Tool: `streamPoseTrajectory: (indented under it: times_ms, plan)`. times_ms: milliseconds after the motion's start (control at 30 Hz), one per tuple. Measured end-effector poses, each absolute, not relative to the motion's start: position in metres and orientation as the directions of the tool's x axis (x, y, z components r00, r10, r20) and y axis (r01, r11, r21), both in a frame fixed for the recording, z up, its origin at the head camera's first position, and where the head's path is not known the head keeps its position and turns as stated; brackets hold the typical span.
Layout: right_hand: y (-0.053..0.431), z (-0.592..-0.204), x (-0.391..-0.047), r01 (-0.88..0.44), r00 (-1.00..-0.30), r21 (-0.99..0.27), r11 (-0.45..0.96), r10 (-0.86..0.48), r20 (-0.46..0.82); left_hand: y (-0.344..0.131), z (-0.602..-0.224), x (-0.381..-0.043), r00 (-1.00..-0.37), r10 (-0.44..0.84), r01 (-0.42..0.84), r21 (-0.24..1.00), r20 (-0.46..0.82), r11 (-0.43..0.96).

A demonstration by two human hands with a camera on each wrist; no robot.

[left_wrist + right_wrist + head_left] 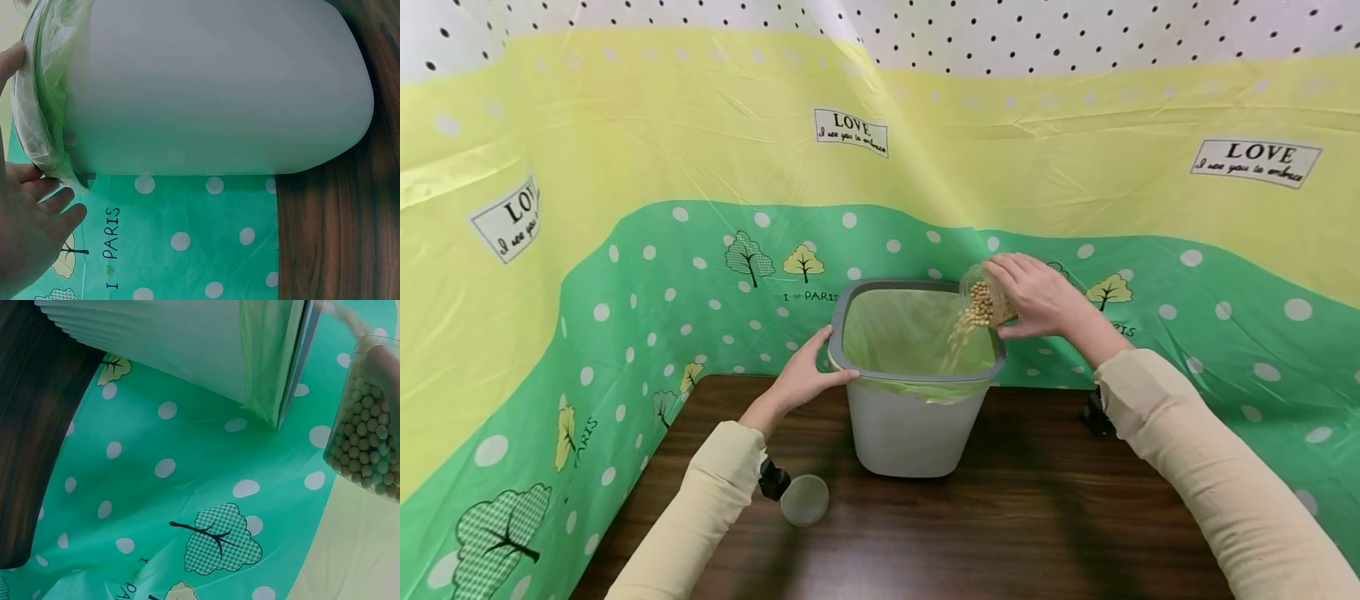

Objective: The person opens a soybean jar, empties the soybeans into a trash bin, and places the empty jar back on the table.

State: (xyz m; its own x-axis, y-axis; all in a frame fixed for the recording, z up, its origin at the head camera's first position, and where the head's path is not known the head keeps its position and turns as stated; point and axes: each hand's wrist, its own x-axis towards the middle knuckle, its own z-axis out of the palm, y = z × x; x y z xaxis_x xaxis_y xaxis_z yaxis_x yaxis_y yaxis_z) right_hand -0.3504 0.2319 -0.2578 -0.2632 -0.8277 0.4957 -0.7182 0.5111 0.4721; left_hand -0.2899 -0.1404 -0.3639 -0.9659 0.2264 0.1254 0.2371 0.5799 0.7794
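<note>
My right hand (1033, 296) grips a clear plastic jar (999, 292), tipped over the right side of a grey trash bin (910, 433). Round, pale, dry beans (981, 305) stream from its mouth into the bin. In the right wrist view, many beans (362, 440) still fill much of the jar, with a finger across its side. My left hand (802, 377) rests at the bin's near left corner, thumb and fingers spread along the dark grey rim (925, 377). A pale green bag (887, 329) lines the bin and folds over its edge.
A round clear lid (805, 500) lies on the dark wooden table (970, 533), left of the bin and near my left wrist. Behind and beside the table hangs a green and yellow patterned sheet (700, 150). Dark devices sit on both wrists.
</note>
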Motion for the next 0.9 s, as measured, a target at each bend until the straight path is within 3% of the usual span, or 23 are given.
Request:
streamPoseTrajectory:
  times_ms: [633, 900]
  plan:
    - [0.22, -0.251, -0.35, -0.72, -0.236, 0.521, 0.458, -0.868, 0.437, -0.141, -0.365, -0.291, -0.967, 0.221, 0.232, 0.787, 0.124, 0.572]
    - [0.218, -0.249, -0.348, -0.715, -0.263, 0.517, 0.47, -0.867, 0.424, -0.141, -0.366, -0.291, -0.966, 0.224, 0.238, 0.787, 0.13, 0.569]
